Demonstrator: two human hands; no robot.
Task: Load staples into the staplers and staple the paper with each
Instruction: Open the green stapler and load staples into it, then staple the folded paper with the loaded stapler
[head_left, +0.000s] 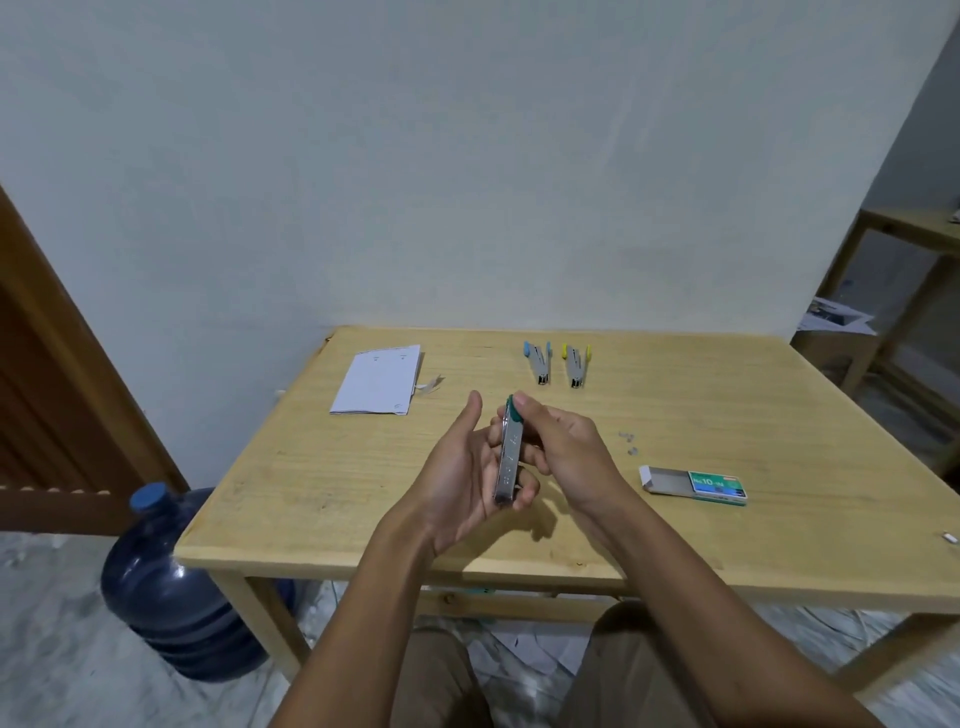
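Above the wooden table (322, 467), near its front edge, I see two bare hands holding a small silver stapler with a green tip (508, 457). My left hand (462, 478) cups the stapler from below and from the left, with the fingers curled around its lower end and the thumb standing up, apart from it. My right hand (561, 441) comes in from the right side, and its thumb and first finger pinch the green end at the top. The stapler stands almost upright, a bit tilted, and it does not touch the table. I cannot tell if it has staples inside. On the table, beyond the hands and a bit to the right, lie a stapler with blue tips (539, 361) and a stapler with yellow tips (575, 365), side by side but apart. To the left of them lies a folded white paper (376, 382), flat on the table. To the right of the hands lies a green staple box (696, 484), slid partly open. Between the box and the hands lie a few tiny silver bits (628, 441). On the floor to the left of the table stands a big blue water jug (171, 582).
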